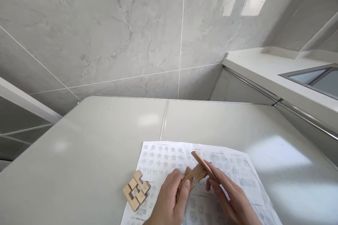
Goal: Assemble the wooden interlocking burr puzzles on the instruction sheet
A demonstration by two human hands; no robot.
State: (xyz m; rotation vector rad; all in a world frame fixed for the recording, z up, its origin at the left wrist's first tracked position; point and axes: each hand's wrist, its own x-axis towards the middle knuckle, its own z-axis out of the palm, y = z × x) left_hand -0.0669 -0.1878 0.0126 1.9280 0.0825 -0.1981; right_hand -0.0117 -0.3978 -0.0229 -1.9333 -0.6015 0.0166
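Observation:
My left hand (175, 195) is closed around several wooden puzzle pieces (196, 173) fitted partly together above the printed sheet. Its thumb presses on the near piece. From the right, my right hand (228, 191) grips a long wooden puzzle stick (202, 163) that slants across the others and touches them. How the held pieces interlock is partly hidden by my fingers. Left of my hands, several notched wooden puzzle pieces (136, 200) lie close together, over the sheet's left edge.
A large paper sheet (163, 154) with rows of small printed diagrams lies under my hands on a pale table (79, 168) with a seam down its middle. Behind stands a grey tiled wall (105, 35). A white counter (264, 66) with a sink (322, 77) is at the right.

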